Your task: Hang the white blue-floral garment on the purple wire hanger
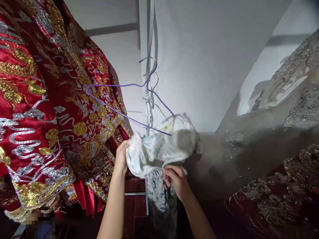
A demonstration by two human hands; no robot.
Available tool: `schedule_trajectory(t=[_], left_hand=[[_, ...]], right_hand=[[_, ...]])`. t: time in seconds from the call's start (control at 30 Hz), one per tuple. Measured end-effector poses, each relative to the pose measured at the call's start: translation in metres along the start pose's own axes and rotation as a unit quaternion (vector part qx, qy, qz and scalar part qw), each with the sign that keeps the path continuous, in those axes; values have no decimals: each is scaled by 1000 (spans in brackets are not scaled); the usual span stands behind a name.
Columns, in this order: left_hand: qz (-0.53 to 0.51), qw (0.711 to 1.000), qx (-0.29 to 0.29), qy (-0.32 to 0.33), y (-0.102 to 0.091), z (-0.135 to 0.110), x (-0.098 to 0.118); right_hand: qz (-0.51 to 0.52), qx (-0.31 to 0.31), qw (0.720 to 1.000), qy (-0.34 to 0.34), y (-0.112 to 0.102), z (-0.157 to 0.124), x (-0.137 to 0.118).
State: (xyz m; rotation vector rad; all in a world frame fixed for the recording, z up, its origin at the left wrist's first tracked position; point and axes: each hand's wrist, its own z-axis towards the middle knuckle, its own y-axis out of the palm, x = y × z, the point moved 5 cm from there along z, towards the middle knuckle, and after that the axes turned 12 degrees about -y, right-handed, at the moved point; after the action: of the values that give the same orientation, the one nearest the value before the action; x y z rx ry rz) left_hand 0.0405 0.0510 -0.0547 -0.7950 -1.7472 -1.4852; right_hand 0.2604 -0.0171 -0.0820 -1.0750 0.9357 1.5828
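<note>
A white bodice-like garment [171,142] with rounded cups and faint blue and yellow patterning is spread between my hands. My left hand [122,156] grips its left edge, the fingers mostly hidden behind the cloth. With fingers pinched at its lower edge, my right hand [175,181] holds the garment near the middle. Patterned white-and-blue cloth hangs below. One arm of a purple wire hanger [117,85] reaches into the garment's right side, while its left arm sticks out bare. The hanger's hook overlaps a metal pole; whether it rests on anything I cannot tell.
A red robe [82,109] with gold and silver embroidery hangs at left. Sheer beaded grey cloth [299,99] and a dark red beaded garment [274,189] fill the right. A vertical metal pole [151,36] stands before the pale wall, over a dark red tiled floor [141,202].
</note>
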Motion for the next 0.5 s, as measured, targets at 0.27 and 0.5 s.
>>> schedule_trajectory(t=[0.27,0.5], left_hand=[[184,945,-264,-66,61,-57,-31],[414,857,-297,76,89,-108,-23]], right_hand=[[-124,-95,981,117,-19,-18,25],[76,-28,989,122,4,-6,25]])
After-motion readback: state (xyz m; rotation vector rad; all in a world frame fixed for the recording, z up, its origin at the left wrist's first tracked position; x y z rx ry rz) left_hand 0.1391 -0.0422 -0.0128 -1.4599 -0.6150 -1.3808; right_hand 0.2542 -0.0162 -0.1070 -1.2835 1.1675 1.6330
